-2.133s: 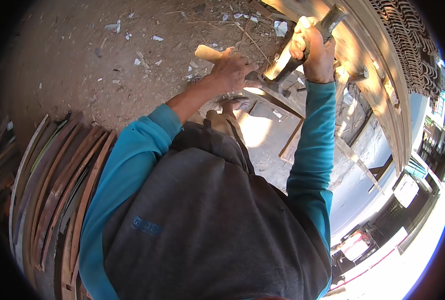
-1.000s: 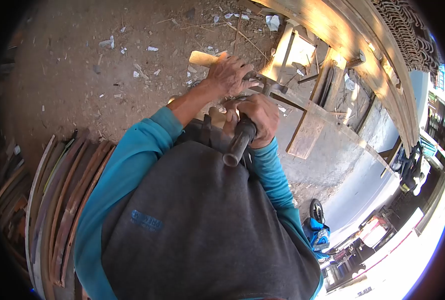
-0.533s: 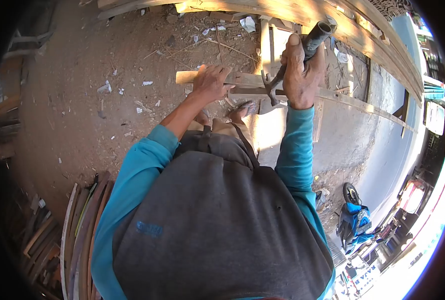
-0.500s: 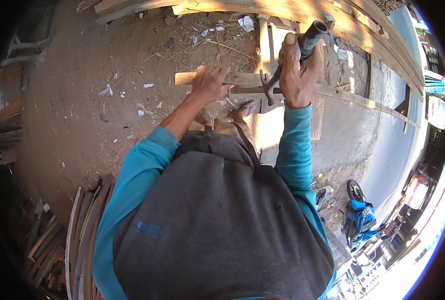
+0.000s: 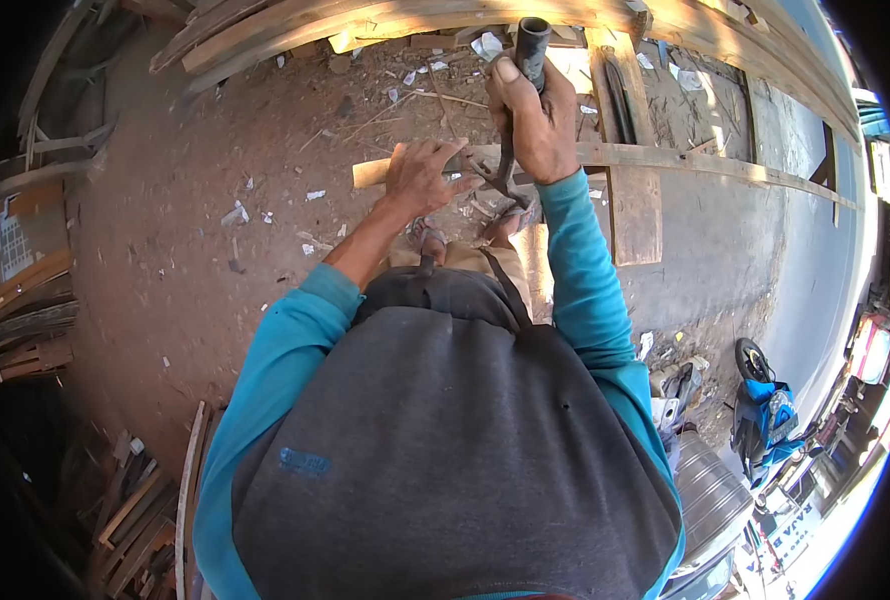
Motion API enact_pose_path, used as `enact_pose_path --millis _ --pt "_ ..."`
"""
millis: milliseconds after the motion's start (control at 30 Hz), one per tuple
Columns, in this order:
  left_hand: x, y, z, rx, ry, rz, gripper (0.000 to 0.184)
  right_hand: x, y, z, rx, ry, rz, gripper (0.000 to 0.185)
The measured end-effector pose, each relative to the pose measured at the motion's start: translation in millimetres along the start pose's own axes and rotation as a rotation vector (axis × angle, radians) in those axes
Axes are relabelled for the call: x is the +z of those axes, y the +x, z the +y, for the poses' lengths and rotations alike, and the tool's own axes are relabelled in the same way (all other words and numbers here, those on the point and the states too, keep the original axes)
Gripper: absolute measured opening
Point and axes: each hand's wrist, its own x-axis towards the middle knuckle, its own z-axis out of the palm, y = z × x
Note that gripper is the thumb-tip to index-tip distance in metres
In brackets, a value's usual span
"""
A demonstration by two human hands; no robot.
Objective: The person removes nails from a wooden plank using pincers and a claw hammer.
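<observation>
My right hand point(image 5: 537, 125) is closed around the dark tubular handle of a claw hammer point(image 5: 532, 50), its hollow end pointing up. The hammer's forked head hangs low, close to a wooden batten point(image 5: 685, 158); whether it touches is unclear. My left hand point(image 5: 425, 178) grips the batten near its left end, the fingers over the far edge and the thumb apart, pointing right toward the hammer head. The batten runs rightward across a wider board point(image 5: 635, 215). Both sandalled feet point(image 5: 505, 225) stand just below the batten.
Long timber beams point(image 5: 435, 20) lie across the top. Paper scraps and wood bits litter the dirt floor point(image 5: 195, 270). Stacked wood point(image 5: 135, 520) fills the lower left. At right are a blue motorbike point(image 5: 765, 420) and a ribbed metal drum point(image 5: 705, 495).
My right hand has moved left with the hammer, bringing its head nearer my left hand, which stays on the batten. The view has shifted slightly.
</observation>
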Motion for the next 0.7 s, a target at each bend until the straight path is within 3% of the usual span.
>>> enact_pose_path --millis 133,233,467,533,567,633,667,700 --pt "7.7 0.1 -1.2 -0.021 -0.003 0.052 0.076 12.5 15.8 1.2 -0.010 -0.101 -0.104 0.047" --pt "11.4 0.8 -4.9 0.003 0.022 0.069 0.070 22.7 26.0 0.3 0.007 -0.185 -0.014 0.053" --pt "0.0 -6.1 0.5 0.026 -0.096 0.133 0.070 6.7 40.6 14.7 -0.021 -0.119 0.186 0.042" --pt "-0.2 -13.3 11.5 0.004 -0.243 0.397 0.072 2.3 44.2 18.4 -0.076 -0.096 0.249 0.043" --pt "-0.9 -22.5 21.8 0.013 -0.243 0.388 0.072 -1.2 43.7 16.9 -0.082 -0.082 0.285 0.044" --pt "-10.2 -38.6 45.6 -0.464 -0.761 -0.150 0.071 -5.2 39.6 9.8 -0.053 -0.055 0.336 0.047" --pt "-2.5 -39.3 45.1 -0.467 -0.755 -0.154 0.071 -7.2 39.0 12.2 -0.049 -0.050 0.339 0.047" --pt "13.0 -42.1 41.8 -0.581 -1.095 -0.317 0.068 -10.2 38.5 15.5 -0.042 0.011 0.360 0.047"
